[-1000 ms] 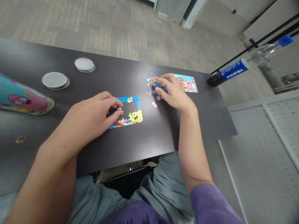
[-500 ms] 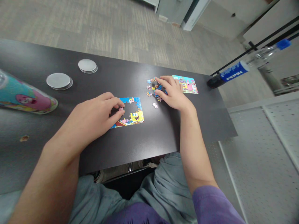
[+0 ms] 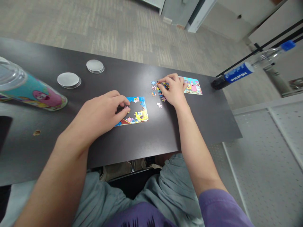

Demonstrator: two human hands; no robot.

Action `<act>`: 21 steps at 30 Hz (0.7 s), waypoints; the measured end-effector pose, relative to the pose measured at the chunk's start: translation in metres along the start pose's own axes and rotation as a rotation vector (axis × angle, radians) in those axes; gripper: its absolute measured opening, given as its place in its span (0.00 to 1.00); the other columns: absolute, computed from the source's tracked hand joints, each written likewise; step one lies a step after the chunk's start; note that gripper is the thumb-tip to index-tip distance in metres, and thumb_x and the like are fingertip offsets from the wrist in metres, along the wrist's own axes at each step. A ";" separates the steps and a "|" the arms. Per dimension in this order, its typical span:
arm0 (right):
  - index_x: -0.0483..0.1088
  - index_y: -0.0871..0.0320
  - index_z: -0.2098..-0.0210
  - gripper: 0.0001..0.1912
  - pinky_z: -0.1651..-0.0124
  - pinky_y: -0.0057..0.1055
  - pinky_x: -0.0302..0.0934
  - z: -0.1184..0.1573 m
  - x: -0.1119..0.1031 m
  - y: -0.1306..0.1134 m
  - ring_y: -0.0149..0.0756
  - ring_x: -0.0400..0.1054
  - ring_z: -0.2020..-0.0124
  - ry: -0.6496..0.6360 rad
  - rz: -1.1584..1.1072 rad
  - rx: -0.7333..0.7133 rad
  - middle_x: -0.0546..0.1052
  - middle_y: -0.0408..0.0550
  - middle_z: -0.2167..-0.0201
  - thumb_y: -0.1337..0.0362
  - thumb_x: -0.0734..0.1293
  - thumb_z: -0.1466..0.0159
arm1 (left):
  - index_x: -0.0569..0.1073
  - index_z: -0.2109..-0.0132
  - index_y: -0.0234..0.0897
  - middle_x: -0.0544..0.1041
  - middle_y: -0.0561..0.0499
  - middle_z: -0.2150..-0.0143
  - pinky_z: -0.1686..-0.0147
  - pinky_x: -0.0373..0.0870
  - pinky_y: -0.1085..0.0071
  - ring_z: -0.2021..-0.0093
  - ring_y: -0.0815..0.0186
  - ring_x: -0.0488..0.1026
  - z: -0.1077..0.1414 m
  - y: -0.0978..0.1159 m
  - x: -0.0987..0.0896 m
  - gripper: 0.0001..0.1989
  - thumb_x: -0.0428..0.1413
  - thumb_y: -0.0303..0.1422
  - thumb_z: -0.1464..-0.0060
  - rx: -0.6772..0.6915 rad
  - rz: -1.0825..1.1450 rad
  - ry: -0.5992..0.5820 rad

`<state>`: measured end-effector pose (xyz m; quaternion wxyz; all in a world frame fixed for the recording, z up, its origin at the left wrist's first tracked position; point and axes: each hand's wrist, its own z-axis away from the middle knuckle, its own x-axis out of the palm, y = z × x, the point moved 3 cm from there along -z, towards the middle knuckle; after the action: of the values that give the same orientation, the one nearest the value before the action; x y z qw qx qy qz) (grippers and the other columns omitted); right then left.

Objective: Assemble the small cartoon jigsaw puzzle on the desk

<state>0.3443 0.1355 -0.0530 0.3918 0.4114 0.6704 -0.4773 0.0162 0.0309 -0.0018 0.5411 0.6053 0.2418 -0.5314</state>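
Note:
A partly assembled jigsaw puzzle (image 3: 141,116) lies on the dark table, its colourful border joined around a bare middle. My left hand (image 3: 104,110) rests over the puzzle's left side, thumb and forefinger closed on a small pink puzzle piece (image 3: 127,108). To the right is a pile of loose puzzle pieces (image 3: 163,94). My right hand (image 3: 174,90) reaches over that pile, its thumb and forefinger pinched close together at a piece there; the other fingers hide part of the pile. A single loose piece (image 3: 159,105) lies nearer me, pale side up.
A cartoon picture card (image 3: 194,86) lies beyond my right hand. A cola bottle (image 3: 238,74) stands at the table's right end. On the left are two stacks of white discs (image 3: 68,79) and a large cartoon-printed cylinder (image 3: 44,94). The table (image 3: 142,142) ends just before my lap.
My right hand's thumb and forefinger have drawn closer together over the pile. My left hand keeps its pinch over the puzzle. The whole view has shifted slightly.

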 end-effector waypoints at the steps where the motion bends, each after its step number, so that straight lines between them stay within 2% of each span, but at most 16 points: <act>1: 0.90 0.47 0.39 0.12 0.19 0.87 0.55 -0.001 0.000 0.000 0.81 0.68 0.22 0.006 0.004 0.009 0.84 0.66 0.26 0.55 0.74 0.15 | 0.87 0.37 0.46 0.87 0.38 0.34 0.50 0.76 0.47 0.50 0.42 0.86 0.000 0.000 0.000 0.26 0.48 0.49 0.19 -0.002 -0.001 0.004; 4: 0.88 0.49 0.43 0.08 0.20 0.86 0.57 -0.002 -0.001 -0.004 0.81 0.70 0.23 0.001 0.022 0.037 0.85 0.66 0.28 0.56 0.76 0.18 | 0.87 0.38 0.46 0.87 0.39 0.35 0.50 0.76 0.48 0.49 0.42 0.86 0.001 0.001 0.000 0.26 0.48 0.49 0.19 -0.004 -0.001 0.013; 6: 0.86 0.49 0.45 0.06 0.19 0.83 0.58 -0.002 -0.006 -0.011 0.77 0.73 0.24 -0.016 0.016 0.056 0.87 0.63 0.31 0.59 0.77 0.19 | 0.88 0.37 0.46 0.87 0.40 0.36 0.50 0.75 0.49 0.48 0.43 0.86 0.001 0.002 -0.001 0.26 0.48 0.49 0.18 0.000 -0.002 0.014; 8: 0.84 0.48 0.46 0.04 0.20 0.75 0.62 0.000 -0.015 -0.019 0.69 0.77 0.29 -0.042 -0.044 0.063 0.89 0.60 0.35 0.61 0.76 0.18 | 0.88 0.37 0.44 0.86 0.41 0.37 0.50 0.74 0.49 0.48 0.45 0.86 0.002 0.004 -0.003 0.25 0.49 0.47 0.18 -0.002 -0.005 0.014; 10: 0.83 0.48 0.47 0.02 0.24 0.63 0.69 0.006 -0.027 -0.030 0.59 0.81 0.37 -0.081 -0.184 0.045 0.90 0.56 0.41 0.61 0.76 0.18 | 0.88 0.36 0.43 0.85 0.42 0.36 0.50 0.73 0.51 0.49 0.48 0.84 0.003 0.007 -0.006 0.24 0.50 0.45 0.16 -0.005 -0.002 -0.002; 13: 0.83 0.48 0.48 0.08 0.36 0.49 0.76 0.020 -0.043 -0.049 0.51 0.81 0.45 -0.193 -0.454 0.004 0.90 0.52 0.46 0.52 0.79 0.18 | 0.88 0.33 0.40 0.85 0.42 0.35 0.48 0.72 0.54 0.48 0.51 0.82 0.005 0.010 -0.010 0.22 0.51 0.41 0.15 -0.008 0.005 -0.027; 15: 0.84 0.48 0.51 0.11 0.40 0.47 0.77 0.030 -0.049 -0.062 0.49 0.81 0.49 -0.285 -0.552 -0.015 0.90 0.50 0.50 0.50 0.82 0.20 | 0.88 0.33 0.40 0.85 0.42 0.34 0.49 0.72 0.55 0.48 0.51 0.81 0.005 0.011 -0.011 0.21 0.53 0.40 0.15 -0.017 -0.005 -0.017; 18: 0.85 0.49 0.56 0.07 0.44 0.48 0.76 0.041 -0.047 -0.081 0.47 0.80 0.54 -0.436 -0.637 -0.080 0.88 0.48 0.57 0.56 0.82 0.22 | 0.88 0.34 0.41 0.86 0.42 0.34 0.50 0.74 0.53 0.49 0.50 0.84 0.004 0.009 -0.009 0.21 0.54 0.42 0.17 -0.030 -0.018 -0.008; 21: 0.88 0.47 0.58 0.06 0.46 0.50 0.78 0.043 -0.040 -0.091 0.50 0.80 0.56 -0.527 -0.666 -0.058 0.88 0.47 0.59 0.60 0.85 0.23 | 0.89 0.34 0.45 0.87 0.43 0.34 0.51 0.75 0.52 0.47 0.47 0.86 0.003 0.008 -0.007 0.22 0.54 0.44 0.18 -0.037 -0.028 -0.007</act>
<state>0.2802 0.0687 0.0023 0.3856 0.0248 0.6568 -0.6475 0.0198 0.0277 0.0080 0.5457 0.5897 0.2583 -0.5364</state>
